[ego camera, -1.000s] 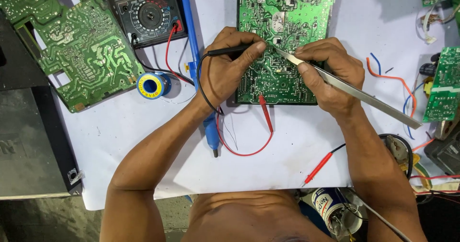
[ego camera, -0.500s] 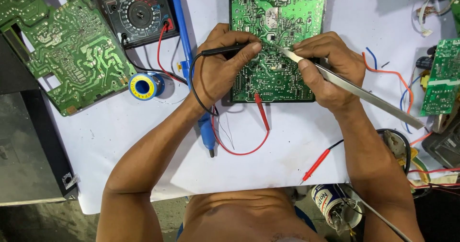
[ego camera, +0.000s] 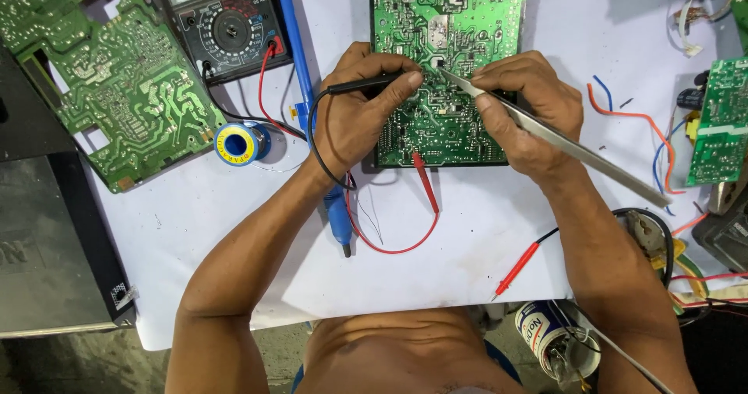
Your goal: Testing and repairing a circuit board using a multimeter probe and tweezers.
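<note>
A green circuit board [ego camera: 448, 20] lies solder side up on the white table sheet [ego camera: 234, 230]. My left hand [ego camera: 362, 106] grips a thin black probe [ego camera: 366, 84] with a black lead, its tip resting on the board's middle. My right hand [ego camera: 526, 106] pinches long metal tweezers [ego camera: 576, 148], whose points touch the board right beside the probe tip. A red probe [ego camera: 425, 180] lies loose under the board's lower edge.
A black analog multimeter [ego camera: 226, 28] and a second green board [ego camera: 93, 74] sit at the left, with a blue solder spool [ego camera: 236, 143] and a blue-handled soldering iron [ego camera: 300, 90]. More boards [ego camera: 717, 121], loose wires and another red probe [ego camera: 518, 268] lie at the right.
The view has drifted slightly; both hands stay on the board, with probe and tweezer tips holding the same spot.
</note>
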